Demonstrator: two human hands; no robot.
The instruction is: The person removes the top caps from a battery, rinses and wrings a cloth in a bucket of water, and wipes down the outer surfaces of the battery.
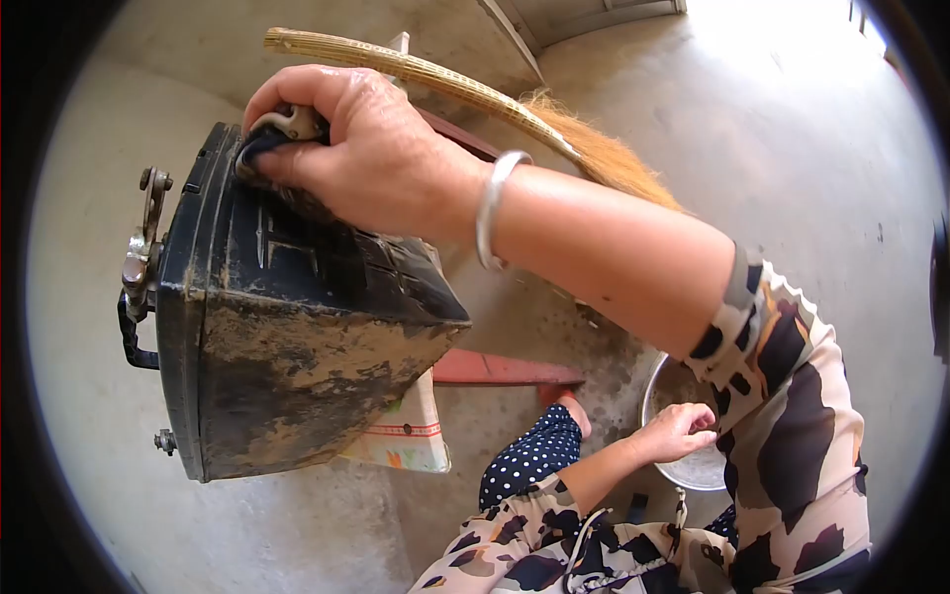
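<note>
Black and streaked with dried mud, a boxy case (317, 386) is filling the left of the head view I am monitoring from a distance, its carrying handle (136, 342) and metal fitting (139, 265) jutting out on the left. The person's right hand (366, 129), glistening wet, is clutching a bunched dark-and-beige cloth (259, 148) and pressing it against the case's upper edge; a silver-coloured bangle (488, 218) is circling that wrist. I am seeing the left hand (676, 434) relaxed and unburdened, its fingers loosely bent, appearing above a pale metal basin (699, 475) at lower right. Beside the case's lower right edge, a flowered cover (416, 441) with red stripes is showing, while a red plank (505, 368) is extending rightward, near a bare foot (574, 414) and polka-dot trousers (529, 457). Behind the right hand, a broom (475, 94) is stretching diagonally, its golden bristles fanning out over the grey floor (811, 218).
</note>
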